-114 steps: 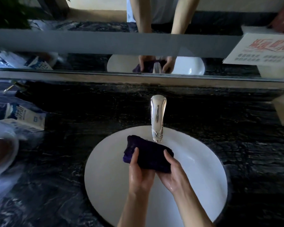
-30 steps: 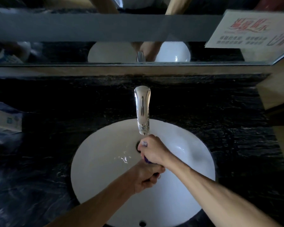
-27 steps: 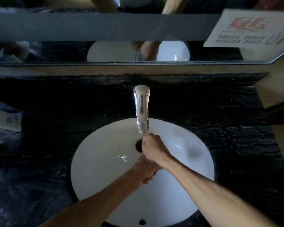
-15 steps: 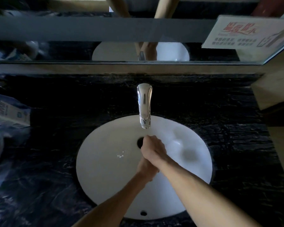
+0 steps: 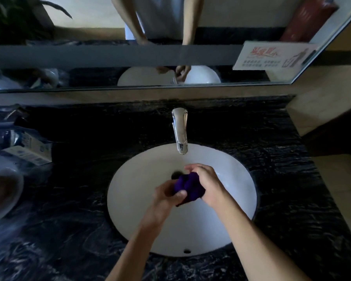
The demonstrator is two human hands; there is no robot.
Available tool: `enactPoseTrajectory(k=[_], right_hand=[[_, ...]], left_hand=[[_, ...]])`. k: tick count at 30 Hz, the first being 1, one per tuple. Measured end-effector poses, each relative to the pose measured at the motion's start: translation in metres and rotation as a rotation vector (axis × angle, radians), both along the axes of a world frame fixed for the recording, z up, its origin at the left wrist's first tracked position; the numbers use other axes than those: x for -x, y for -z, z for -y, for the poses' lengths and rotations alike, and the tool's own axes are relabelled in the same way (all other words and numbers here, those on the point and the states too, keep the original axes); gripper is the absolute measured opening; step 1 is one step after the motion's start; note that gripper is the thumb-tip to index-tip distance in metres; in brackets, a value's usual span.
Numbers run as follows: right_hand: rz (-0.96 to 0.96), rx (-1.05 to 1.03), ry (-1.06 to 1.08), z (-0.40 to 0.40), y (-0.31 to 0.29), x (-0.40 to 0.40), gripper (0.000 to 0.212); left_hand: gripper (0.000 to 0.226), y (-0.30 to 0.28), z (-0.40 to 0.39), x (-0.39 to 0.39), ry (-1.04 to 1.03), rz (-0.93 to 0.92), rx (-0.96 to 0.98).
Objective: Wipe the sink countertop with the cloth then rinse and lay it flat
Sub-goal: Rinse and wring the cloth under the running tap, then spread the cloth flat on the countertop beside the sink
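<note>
A bunched-up dark purple cloth is held over the middle of the white oval sink basin, just in front of the drain. My left hand grips its near left side with the thumb on top. My right hand wraps over its right side. The chrome faucet stands behind the basin; no water stream shows from its spout. The black marbled countertop surrounds the basin.
A blue and white carton and plastic-wrapped items lie on the counter at the left. A round bowl sits at the left edge. A mirror with a printed sign runs along the back. A beige wall closes the right side.
The cloth was hidden inside my stacked fists half a second ago. Now my hands have parted slightly and dropped away from the spout, showing the crumpled purple cloth between them.
</note>
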State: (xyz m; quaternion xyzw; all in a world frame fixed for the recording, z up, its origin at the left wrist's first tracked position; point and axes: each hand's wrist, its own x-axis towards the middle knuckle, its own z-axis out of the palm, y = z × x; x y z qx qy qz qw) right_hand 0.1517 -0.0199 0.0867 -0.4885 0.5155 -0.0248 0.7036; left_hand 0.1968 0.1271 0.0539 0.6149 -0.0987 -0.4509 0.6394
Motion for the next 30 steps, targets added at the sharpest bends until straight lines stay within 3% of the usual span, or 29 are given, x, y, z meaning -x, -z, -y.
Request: enactPoseTrajectory(k=[4,7,11,13,16,20,26,30], right_hand=[[0.168,-0.09,0.094,-0.014,-0.013,0.008,0.024],[0.324,-0.227,0.118,-0.017,-0.02,0.028,0.03],[0.412,-0.296,0.044,-0.011,-0.027,0.057,0.019],[0.437,-0.236,0.032,-0.004,-0.031,0.071,0.015],[0.465,-0.138,0.025,0.012,-0.04,0.092,0.028],[0.502,-0.121,0.044,0.045,-0.048,0.126,0.046],[0.527,-0.035,0.083,0.122,-0.05,0.213,0.048],[0.489,0.082,-0.003,0.182,-0.046,0.274,0.063]], left_hand=[[0.041,-0.013,0.001,0.005,-0.232,-0.362,0.166],[0.043,-0.021,0.0,0.007,-0.278,-0.46,0.233],[0.04,-0.02,-0.003,0.016,-0.266,-0.407,0.245],[0.036,-0.022,0.002,0.025,-0.233,-0.297,0.153],[0.028,-0.031,0.015,0.04,-0.272,-0.211,0.096],[0.054,-0.048,0.04,0.076,-0.221,-0.258,0.121],[0.027,-0.049,0.102,0.139,-0.376,-0.236,0.175],[0.059,-0.049,0.146,0.183,-0.283,-0.255,0.221]])
